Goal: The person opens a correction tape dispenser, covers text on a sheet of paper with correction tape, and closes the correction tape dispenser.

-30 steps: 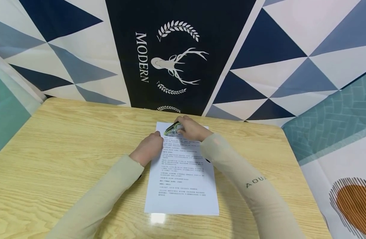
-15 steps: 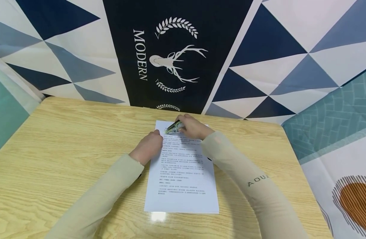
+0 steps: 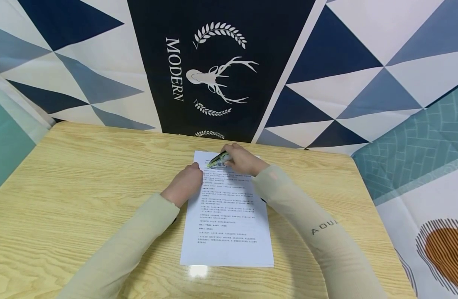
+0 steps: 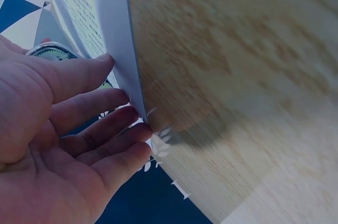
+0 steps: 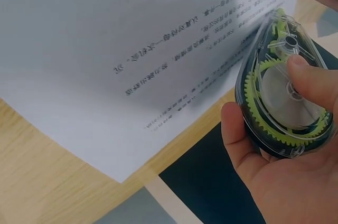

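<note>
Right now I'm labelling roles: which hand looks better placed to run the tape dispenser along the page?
Probably the right hand: it holds the tape dispenser over the page, while the left hand touches its left edge.

Room: table (image 3: 83,178), left of frame; lower paper (image 3: 229,207), bottom centre, between left sleeve (image 3: 124,245) and right sleeve (image 3: 307,224). In way: left hand (image 3: 184,183), right hand (image 3: 241,160) with correction tape (image 3: 218,160), centre; wall (image 3: 150,83), top.

We see paper (image 3: 229,232): white, printed, upright in frame, head view's lower centre; tape (image 5: 285,102): clear case, green gears, slanted, tip at paper's upper lines.
</note>
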